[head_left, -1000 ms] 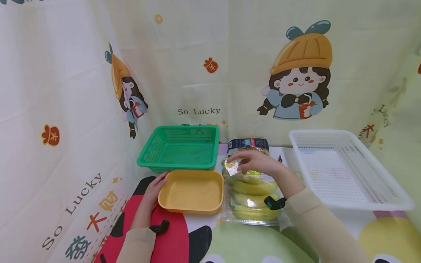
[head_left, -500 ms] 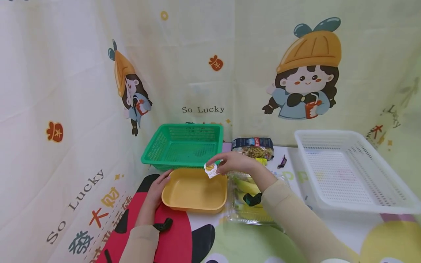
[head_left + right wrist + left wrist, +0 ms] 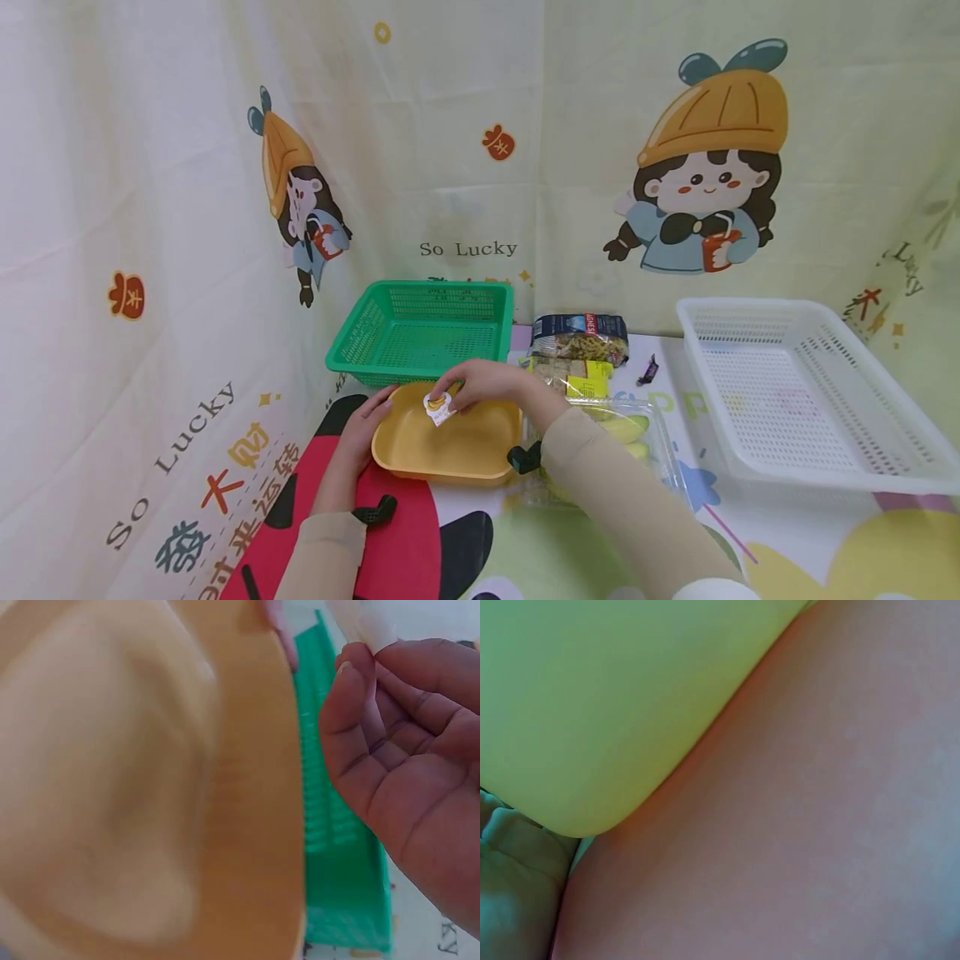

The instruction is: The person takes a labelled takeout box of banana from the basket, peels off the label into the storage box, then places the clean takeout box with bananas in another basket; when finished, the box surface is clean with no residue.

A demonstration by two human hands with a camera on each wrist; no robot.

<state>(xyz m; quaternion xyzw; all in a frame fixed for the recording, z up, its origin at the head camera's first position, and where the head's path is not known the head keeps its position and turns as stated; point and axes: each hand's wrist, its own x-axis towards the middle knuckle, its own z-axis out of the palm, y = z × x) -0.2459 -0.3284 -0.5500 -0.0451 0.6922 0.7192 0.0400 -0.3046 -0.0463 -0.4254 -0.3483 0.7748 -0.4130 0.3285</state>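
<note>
right hand pinching label over yellow tub, sleeve across bananas, green basket beyond

It's 2 hands, 2 wrist cameras, 1 picture card, 1 yellow tub; there, 2 baskets, 2 packets, 1 clear box and, yes, 1 purple wrapper!
</note>
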